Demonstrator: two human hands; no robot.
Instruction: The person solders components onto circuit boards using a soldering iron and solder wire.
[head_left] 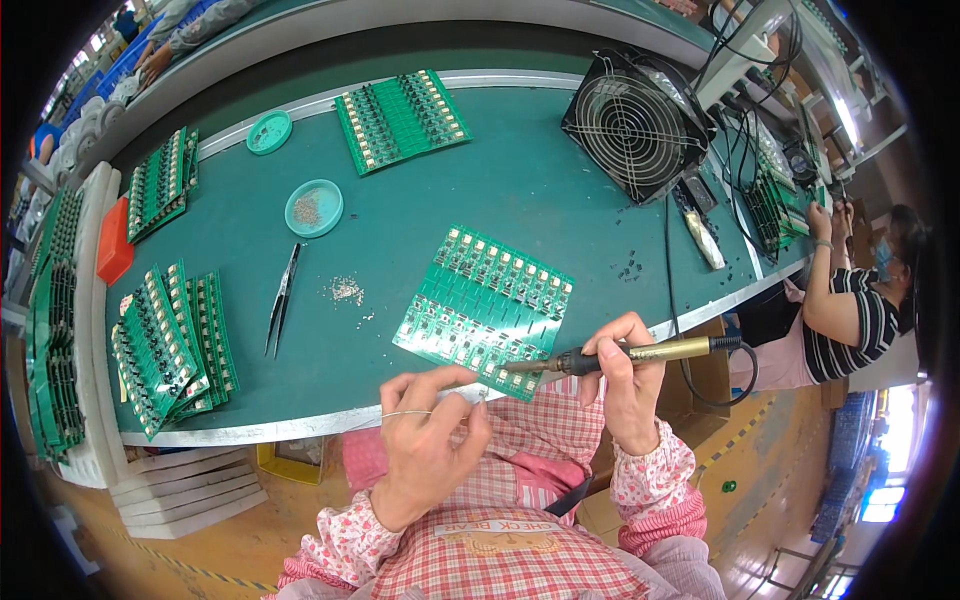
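In front of me a green circuit board panel [490,300], with rows of small white and dark parts, lies tilted near the table's front edge. My right hand [632,385] is closed around a soldering iron [650,352] with a gold-coloured handle. Its tip points left and meets the panel's near edge. Fingers bent, my left hand [435,440] is just left of the iron tip by that same edge. A thin silvery solder wire [405,412] runs across its fingers; the exact grip is partly hidden.
Tweezers [283,300], loose small parts [347,291] and a round teal dish [314,208] lie left of the panel. More boards [403,120] are at the back and stacked [165,350] on the left. A black fan [635,125] stands back right. A co-worker [850,310] sits at right.
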